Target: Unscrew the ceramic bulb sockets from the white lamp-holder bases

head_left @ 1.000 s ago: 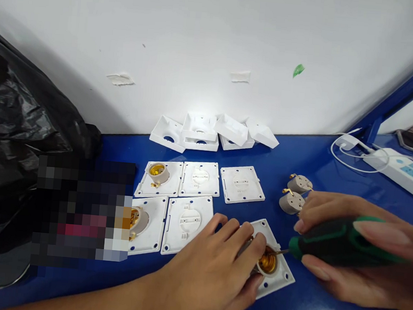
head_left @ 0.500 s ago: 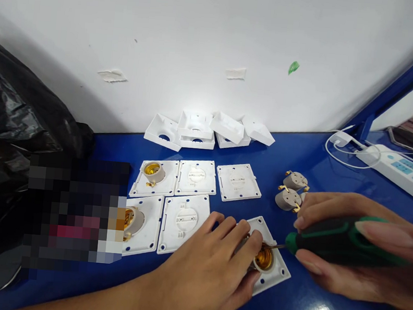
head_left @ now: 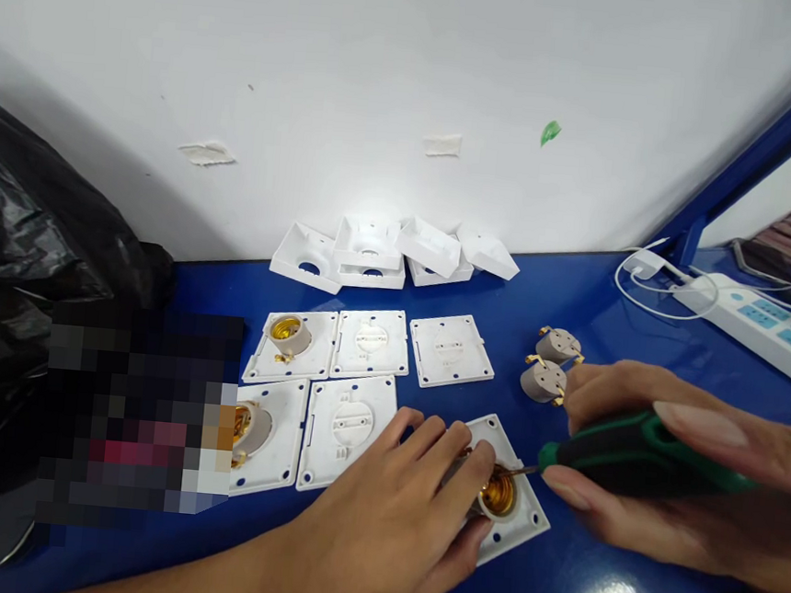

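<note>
My left hand (head_left: 411, 510) is closed round a lamp socket (head_left: 499, 495) with a brass-coloured inside, which sits on a white square plate (head_left: 521, 520) near the front. In my right hand (head_left: 670, 477) is a green and black screwdriver (head_left: 638, 451), held nearly level, its thin shaft reaching into the socket's mouth. The tip is hidden inside. Just beyond my right fingers two sockets (head_left: 544, 381) with brass contacts lie face down. Left of my left hand is a white plate (head_left: 352, 431) without a socket; another plate (head_left: 287, 425) bears a socket (head_left: 256, 427) on its side.
Three more white plates (head_left: 450, 346) form a back row, the leftmost bearing a socket (head_left: 291, 333). White box covers (head_left: 373, 239) are heaped against the wall. A power strip (head_left: 760, 315) with cables is at the right, a black plastic bag (head_left: 43, 210) at the left. Part of the left is pixelated.
The view has shifted slightly, moving the scene a little to the left. The screwdriver handle has turned a little in my right hand, and its shaft is still in the socket.
</note>
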Demonstrator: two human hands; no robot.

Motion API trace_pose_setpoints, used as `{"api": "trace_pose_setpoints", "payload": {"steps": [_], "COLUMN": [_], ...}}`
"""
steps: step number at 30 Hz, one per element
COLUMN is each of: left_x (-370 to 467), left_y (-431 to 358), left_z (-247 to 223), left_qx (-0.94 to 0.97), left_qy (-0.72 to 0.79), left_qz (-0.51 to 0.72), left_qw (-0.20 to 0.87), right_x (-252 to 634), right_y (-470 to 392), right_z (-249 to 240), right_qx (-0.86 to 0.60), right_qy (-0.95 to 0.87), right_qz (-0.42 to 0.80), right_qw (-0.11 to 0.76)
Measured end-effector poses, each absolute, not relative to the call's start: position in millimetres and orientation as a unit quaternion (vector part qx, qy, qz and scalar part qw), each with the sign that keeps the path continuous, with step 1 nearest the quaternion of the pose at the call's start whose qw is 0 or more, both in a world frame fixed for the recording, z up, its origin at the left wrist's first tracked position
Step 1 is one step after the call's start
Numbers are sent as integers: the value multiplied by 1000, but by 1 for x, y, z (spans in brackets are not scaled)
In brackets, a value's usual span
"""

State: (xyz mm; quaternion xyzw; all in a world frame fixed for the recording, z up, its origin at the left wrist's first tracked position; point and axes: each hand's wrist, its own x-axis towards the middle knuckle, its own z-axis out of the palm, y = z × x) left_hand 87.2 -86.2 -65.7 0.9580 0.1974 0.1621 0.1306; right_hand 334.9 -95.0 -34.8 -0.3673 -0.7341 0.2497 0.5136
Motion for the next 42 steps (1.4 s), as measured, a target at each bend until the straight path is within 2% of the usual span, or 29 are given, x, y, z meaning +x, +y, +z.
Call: {"api": "trace_pose_setpoints", "payload": {"steps": [7,12,14,18,21,26,33,42], "left_x": [88,88,87,87,88,89,87,89], "left_y": [-88,-86,-85,-87,-87,-85,-87,-85], "left_z": [-65,-66,-65,-65,-64,-64,-64,-64], "left_qx": [953,958,957,957,958,959,959,959], "left_qy": [222,207,207,206,204,203,197,200], "left_qz": [165,145,141,141,142,146,152,140], "left_qw": [124,137,142,148,143,136,132,146], "right_x": [321,330,331,332,333,336,331,324], "right_y": [-91,-87,-86,-84,-79,-70,-77,-81], "right_z": [-22,-18,-12,-3,-5,-13,-16,-14], "right_qx": [-338,-238,-228,-228,-203,-191,-253,-271], "right_qy": [-756,-790,-784,-728,-696,-706,-700,-703], "right_qz": [222,170,242,471,514,480,331,253], "right_qw": [514,538,524,443,458,485,580,607]}}
